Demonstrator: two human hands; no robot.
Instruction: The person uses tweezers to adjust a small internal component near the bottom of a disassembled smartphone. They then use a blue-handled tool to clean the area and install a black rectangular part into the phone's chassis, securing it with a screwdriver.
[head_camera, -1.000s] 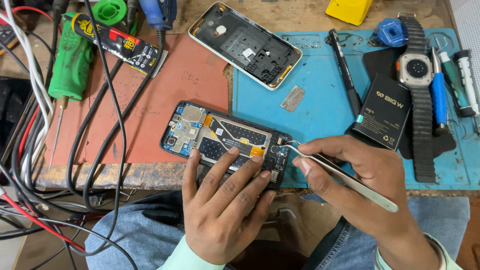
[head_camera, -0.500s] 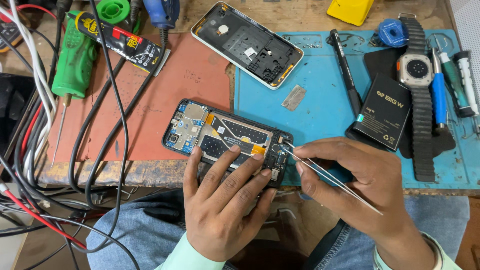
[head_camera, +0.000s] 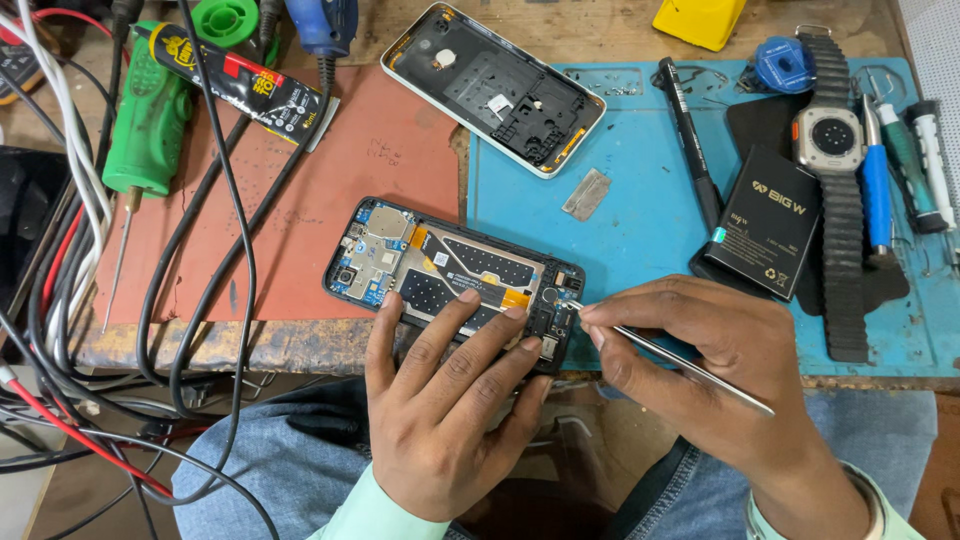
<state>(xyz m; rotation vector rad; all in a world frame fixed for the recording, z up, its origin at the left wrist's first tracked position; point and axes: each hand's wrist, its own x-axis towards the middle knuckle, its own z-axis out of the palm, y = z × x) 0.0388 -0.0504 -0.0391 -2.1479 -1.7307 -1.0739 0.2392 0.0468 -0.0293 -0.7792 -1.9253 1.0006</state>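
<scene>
An opened phone (head_camera: 430, 265) lies face down near the bench's front edge, its circuit board and flex cables bare. My left hand (head_camera: 445, 410) rests its fingertips on the phone's near side and steadies it. My right hand (head_camera: 720, 375) pinches metal tweezers (head_camera: 680, 358). Their tip touches the lower right corner of the phone's board.
A detached phone back frame (head_camera: 495, 85) lies further back. A black battery (head_camera: 768, 220), a smartwatch (head_camera: 830, 170), screwdrivers (head_camera: 875, 185), a black pen tool (head_camera: 690, 140) and a small metal plate (head_camera: 587, 193) sit on the blue mat (head_camera: 640, 230). A green soldering iron (head_camera: 145, 130), a glue tube (head_camera: 235, 80) and cables (head_camera: 60, 250) crowd the left.
The tweezers' tip has shifted slightly along the phone's lower right corner. My left hand has stayed on the phone.
</scene>
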